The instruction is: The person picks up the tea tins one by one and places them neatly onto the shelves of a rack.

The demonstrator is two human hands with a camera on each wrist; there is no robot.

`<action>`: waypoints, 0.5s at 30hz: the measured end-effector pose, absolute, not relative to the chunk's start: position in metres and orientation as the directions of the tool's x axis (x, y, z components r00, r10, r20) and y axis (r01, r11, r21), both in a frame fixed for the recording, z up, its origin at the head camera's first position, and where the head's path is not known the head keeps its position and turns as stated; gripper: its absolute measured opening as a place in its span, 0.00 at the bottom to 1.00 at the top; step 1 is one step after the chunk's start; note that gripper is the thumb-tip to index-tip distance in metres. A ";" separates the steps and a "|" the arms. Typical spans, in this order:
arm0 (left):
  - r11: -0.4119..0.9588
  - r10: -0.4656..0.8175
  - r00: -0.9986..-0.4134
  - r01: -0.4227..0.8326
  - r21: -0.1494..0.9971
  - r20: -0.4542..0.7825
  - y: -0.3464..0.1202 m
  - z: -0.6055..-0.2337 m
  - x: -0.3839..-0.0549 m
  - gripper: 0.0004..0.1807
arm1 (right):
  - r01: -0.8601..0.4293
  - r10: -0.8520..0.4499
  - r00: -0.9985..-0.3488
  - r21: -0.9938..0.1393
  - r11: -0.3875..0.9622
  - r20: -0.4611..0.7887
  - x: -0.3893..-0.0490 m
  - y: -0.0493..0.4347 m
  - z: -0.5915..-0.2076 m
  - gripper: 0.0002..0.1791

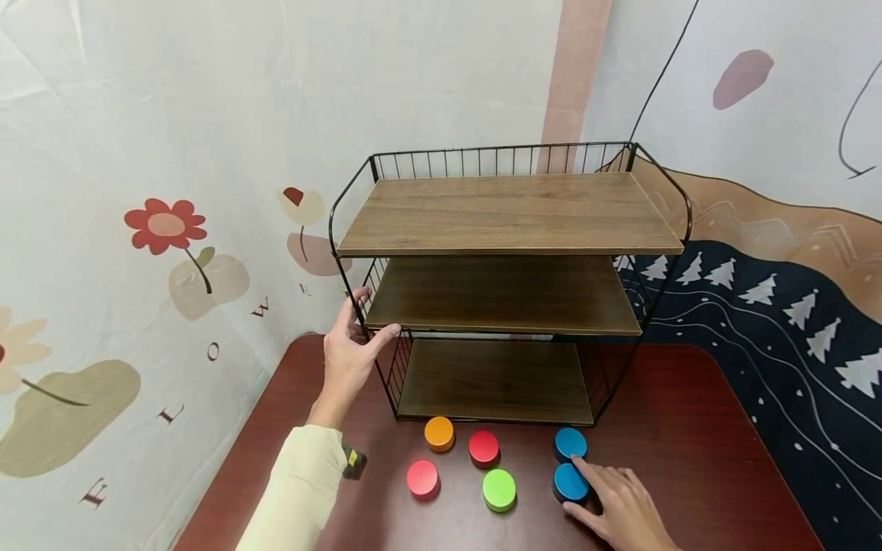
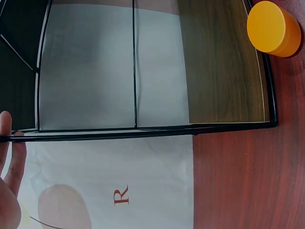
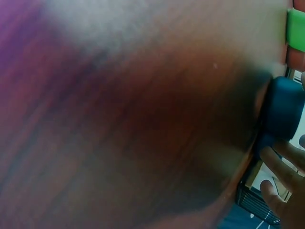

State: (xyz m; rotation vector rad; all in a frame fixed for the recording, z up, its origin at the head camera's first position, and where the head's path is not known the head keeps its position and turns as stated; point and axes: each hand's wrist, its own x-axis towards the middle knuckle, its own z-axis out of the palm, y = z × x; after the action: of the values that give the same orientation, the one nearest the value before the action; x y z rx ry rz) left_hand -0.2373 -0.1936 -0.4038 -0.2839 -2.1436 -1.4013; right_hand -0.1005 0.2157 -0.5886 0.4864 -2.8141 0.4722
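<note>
A three-tier shelf rack [image 1: 520,295] with wood-grain boards and a black wire frame stands on the table. My left hand [image 1: 347,360] holds its left side at the middle board, thumb by the front edge and fingers behind the frame; some fingers [image 2: 16,162] show in the left wrist view. My right hand [image 1: 623,505] pinches the nearer blue cylinder [image 1: 570,482] between thumb and index finger. Just behind it sits another blue cylinder [image 1: 570,442], close to the index fingertip. In the right wrist view, a dark blue cylinder [image 3: 285,107] appears beside the fingers.
Before the rack lie an orange cylinder [image 1: 439,434], a red one [image 1: 485,448], a pinkish-red one [image 1: 423,479] and a green one [image 1: 499,490]. A small black-and-yellow object [image 1: 354,463] is by the left sleeve. Printed cloth [image 1: 207,115] hangs behind the reddish-brown table [image 1: 696,428].
</note>
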 end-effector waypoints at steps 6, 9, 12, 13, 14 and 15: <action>0.432 -0.130 -0.823 0.455 0.779 0.553 -0.191 -0.404 -0.236 0.40 | -0.369 -0.278 -0.902 -0.254 0.894 0.331 -0.100 0.215 -0.595 0.35; 0.436 -0.124 -0.817 0.464 0.771 0.563 -0.187 -0.396 -0.230 0.38 | -0.374 -0.270 -0.891 -0.253 0.892 0.365 -0.099 0.215 -0.598 0.34; 0.444 -0.122 -0.813 0.469 0.764 0.570 -0.182 -0.384 -0.222 0.37 | -0.384 -0.272 -0.881 -0.251 0.888 0.386 -0.098 0.215 -0.600 0.33; 0.446 -0.121 -0.813 0.468 0.763 0.570 -0.181 -0.381 -0.220 0.37 | -0.385 -0.271 -0.880 -0.251 0.888 0.390 -0.098 0.214 -0.601 0.33; 0.450 -0.119 -0.813 0.467 0.761 0.570 -0.180 -0.378 -0.217 0.36 | -0.384 -0.270 -0.879 -0.249 0.889 0.392 -0.097 0.214 -0.601 0.33; 0.451 -0.119 -0.815 0.465 0.762 0.567 -0.180 -0.377 -0.217 0.36 | -0.385 -0.270 -0.878 -0.249 0.888 0.396 -0.097 0.214 -0.602 0.33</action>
State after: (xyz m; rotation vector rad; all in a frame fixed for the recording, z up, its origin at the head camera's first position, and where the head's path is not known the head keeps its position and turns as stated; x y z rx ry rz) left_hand -0.2168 -0.1799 -0.3770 -0.2886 -2.1473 -1.3722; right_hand -0.0974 0.2135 -0.6019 0.4848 -2.7026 0.4597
